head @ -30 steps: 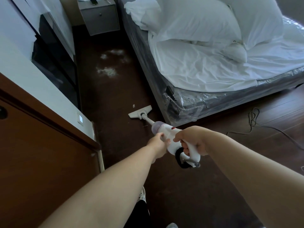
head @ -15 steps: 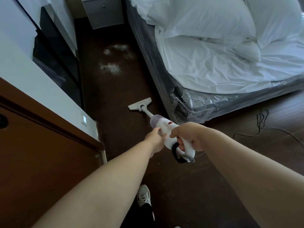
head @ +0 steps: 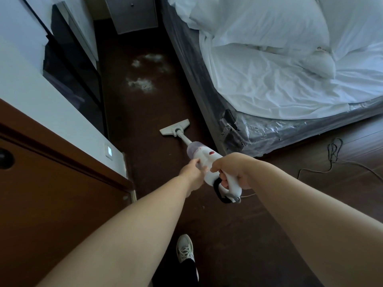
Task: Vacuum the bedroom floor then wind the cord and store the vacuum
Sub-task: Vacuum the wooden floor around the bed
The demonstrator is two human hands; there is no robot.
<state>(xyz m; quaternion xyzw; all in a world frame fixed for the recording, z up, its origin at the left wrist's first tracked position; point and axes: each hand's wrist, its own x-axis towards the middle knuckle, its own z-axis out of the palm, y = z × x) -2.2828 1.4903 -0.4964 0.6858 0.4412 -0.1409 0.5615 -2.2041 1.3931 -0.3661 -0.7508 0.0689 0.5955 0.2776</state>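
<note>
The stiff, seemingly light vacuum [head: 204,159] handles best as held: right hand [head: 233,171] curled around its rear handle, left hand [head: 193,172] pinching its body.

Vacuum [head: 204,160] smooth white plastic; floor [head: 145,112] dark matt wood; mattress wrap [head: 269,133] glossy plastic; sheet [head: 269,83] crumpled cloth.

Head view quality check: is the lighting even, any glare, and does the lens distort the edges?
Head view: lighting is uneven, with the bedding bright and the floor dim; the plastic wrap on the mattress shows glare; wide-angle distortion curves the bed edge and stretches both forearms; the vacuum and dust patches stay reasonably sharp.
</note>
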